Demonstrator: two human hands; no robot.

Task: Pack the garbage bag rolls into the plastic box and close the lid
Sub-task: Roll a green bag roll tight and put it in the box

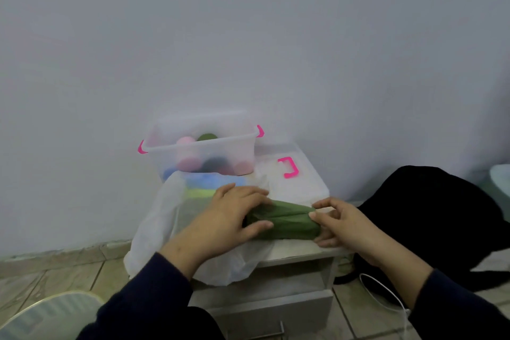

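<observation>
A green garbage bag roll (287, 219) lies across the front of a small white cabinet top (309, 188). My left hand (234, 212) grips its left end, fingers curled over it. My right hand (339, 222) pinches its right end. Behind stands the clear plastic box (201, 148) with pink clips, open, holding pink, dark and green rolls. Its clear lid (276, 168) with a pink handle lies to the right of the box. Blue and yellow-green rolls (212, 186) show inside a white plastic bag (160, 218) on the left.
A white wall rises right behind the cabinet. Black cloth (430, 218) lies on the tiled floor to the right, with a white cable (386, 301) near it. A pale round object (49, 317) sits at the bottom left. The cabinet drawer (276, 309) is below my hands.
</observation>
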